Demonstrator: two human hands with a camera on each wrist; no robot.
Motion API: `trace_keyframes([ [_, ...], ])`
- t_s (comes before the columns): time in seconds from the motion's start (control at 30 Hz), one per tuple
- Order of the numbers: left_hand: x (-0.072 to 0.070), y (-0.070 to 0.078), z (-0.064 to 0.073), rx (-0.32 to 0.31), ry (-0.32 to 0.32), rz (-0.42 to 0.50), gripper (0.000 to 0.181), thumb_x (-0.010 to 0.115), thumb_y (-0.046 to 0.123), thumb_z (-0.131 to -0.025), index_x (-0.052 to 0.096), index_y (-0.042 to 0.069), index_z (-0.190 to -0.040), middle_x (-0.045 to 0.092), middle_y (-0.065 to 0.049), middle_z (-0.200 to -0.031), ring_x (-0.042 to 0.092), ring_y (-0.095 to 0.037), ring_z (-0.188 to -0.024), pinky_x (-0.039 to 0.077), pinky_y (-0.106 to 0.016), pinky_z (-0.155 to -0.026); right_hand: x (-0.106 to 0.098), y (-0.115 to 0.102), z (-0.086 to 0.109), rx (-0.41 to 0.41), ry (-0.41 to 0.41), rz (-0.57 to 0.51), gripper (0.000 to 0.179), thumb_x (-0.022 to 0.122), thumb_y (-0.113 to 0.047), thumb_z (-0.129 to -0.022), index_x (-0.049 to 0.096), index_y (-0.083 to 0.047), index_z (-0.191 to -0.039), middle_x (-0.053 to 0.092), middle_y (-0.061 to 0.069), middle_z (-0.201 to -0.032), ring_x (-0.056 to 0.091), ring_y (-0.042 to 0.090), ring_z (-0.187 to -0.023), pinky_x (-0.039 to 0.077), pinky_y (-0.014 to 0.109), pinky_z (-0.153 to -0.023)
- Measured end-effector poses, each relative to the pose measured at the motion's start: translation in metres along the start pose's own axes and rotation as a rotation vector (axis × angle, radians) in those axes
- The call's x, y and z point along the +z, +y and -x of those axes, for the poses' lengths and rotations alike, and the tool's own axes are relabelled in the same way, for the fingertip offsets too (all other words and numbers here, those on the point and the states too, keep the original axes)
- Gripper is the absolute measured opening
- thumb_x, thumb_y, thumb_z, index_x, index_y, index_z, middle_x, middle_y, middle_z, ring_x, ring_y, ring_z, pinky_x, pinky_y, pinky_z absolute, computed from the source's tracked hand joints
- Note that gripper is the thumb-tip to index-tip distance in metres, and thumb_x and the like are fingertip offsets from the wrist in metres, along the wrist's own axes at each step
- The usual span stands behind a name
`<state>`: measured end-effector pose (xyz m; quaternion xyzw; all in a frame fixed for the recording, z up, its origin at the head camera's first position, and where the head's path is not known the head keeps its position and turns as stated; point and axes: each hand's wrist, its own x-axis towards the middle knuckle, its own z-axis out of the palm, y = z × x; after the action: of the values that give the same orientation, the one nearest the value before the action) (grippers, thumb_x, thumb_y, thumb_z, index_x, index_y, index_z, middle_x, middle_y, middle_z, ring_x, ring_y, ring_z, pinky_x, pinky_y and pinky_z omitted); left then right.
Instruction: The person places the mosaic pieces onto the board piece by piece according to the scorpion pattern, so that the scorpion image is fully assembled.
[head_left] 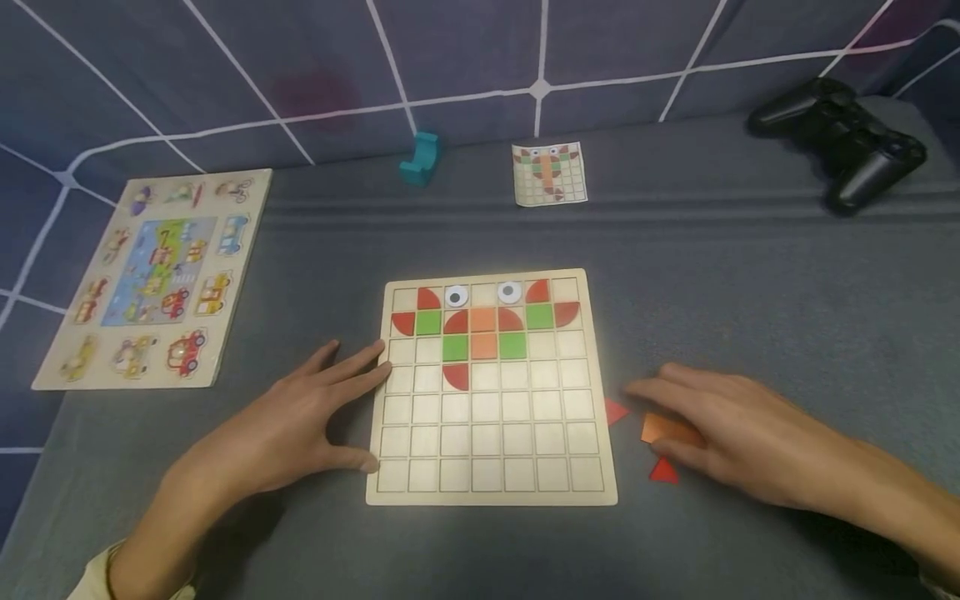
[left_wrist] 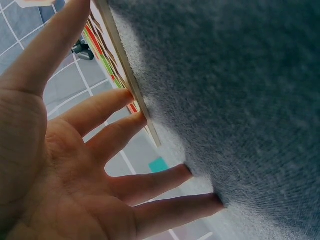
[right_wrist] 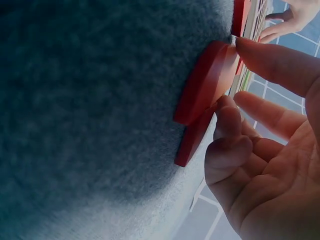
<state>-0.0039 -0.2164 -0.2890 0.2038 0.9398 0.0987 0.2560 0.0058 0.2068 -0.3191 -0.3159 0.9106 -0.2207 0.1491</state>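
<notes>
A wooden grid board (head_left: 485,472) lies flat in the middle, with red quarter-circles, green and orange squares and two googly eyes in its upper rows. My left hand (head_left: 288,429) has spread fingers; thumb and two fingertips touch the board's left edge, and in the left wrist view the other two fingertips rest on the cloth. My right hand (head_left: 738,429) hovers low at the board's right, thumb and fingers apart around orange pieces (head_left: 660,428). Beside it lie a red triangle (head_left: 663,472) and a red piece (head_left: 615,411) at the board's edge. Red pieces (right_wrist: 205,85) sit by its thumb.
Behind the board lies a small pattern card (head_left: 550,187) with a similar picture. A teal curved block (head_left: 421,158) stands to its left. A vehicle puzzle board (head_left: 48,371) lies at far left, and a black game controller (head_left: 840,142) at back right.
</notes>
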Motion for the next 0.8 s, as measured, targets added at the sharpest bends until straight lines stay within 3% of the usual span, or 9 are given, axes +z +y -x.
trace_keyframes([
  [0.33, -0.0002, 0.0007, 0.0003, -0.021, -0.011, 0.013, 0.103, 0.080, 0.065, -0.065, 0.043, 0.022, -0.151, 0.025, 0.000, -0.162, 0.018, -0.054, -0.141, 0.031, -0.074, -0.096, 0.0033, 0.0023, 0.0019, -0.147, 0.112, -0.025, 0.045, 0.079, -0.013, -0.084, 0.064, -0.026, -0.124, 0.043, -0.023, -0.085, 0.038, -0.007, -0.066, 0.038, 0.017, -0.057],
  [0.53, 0.0007, 0.0010, 0.0001, -0.018, -0.001, 0.011, 0.102, 0.081, 0.064, -0.065, 0.044, 0.022, -0.151, 0.025, 0.000, -0.162, 0.018, -0.054, -0.141, 0.031, -0.074, -0.096, 0.0029, 0.0026, 0.0040, -0.119, 0.095, 0.000, 0.054, 0.083, -0.009, -0.077, 0.065, -0.024, -0.125, 0.046, -0.021, -0.089, 0.039, -0.006, -0.067, 0.038, 0.018, -0.056],
  [0.63, 0.0008, 0.0005, 0.0003, -0.006, 0.011, 0.003, 0.102, 0.081, 0.064, -0.065, 0.045, 0.021, -0.150, 0.026, 0.000, -0.161, 0.019, -0.055, -0.140, 0.032, -0.074, -0.096, 0.0032, 0.0032, 0.0039, -0.088, 0.072, -0.004, 0.052, 0.083, -0.010, -0.078, 0.065, -0.022, -0.125, 0.048, -0.020, -0.090, 0.039, -0.005, -0.067, 0.038, 0.020, -0.054],
  [0.8, 0.0006, 0.0000, 0.0004, 0.004, 0.018, -0.002, 0.102, 0.079, 0.066, -0.065, 0.044, 0.021, -0.150, 0.026, 0.000, -0.161, 0.020, -0.056, -0.140, 0.032, -0.073, -0.096, 0.0018, 0.0011, 0.0024, -0.066, 0.104, 0.007, 0.048, 0.085, -0.014, -0.076, 0.068, -0.021, -0.120, 0.049, -0.021, -0.087, 0.040, -0.006, -0.065, 0.038, 0.020, -0.053],
])
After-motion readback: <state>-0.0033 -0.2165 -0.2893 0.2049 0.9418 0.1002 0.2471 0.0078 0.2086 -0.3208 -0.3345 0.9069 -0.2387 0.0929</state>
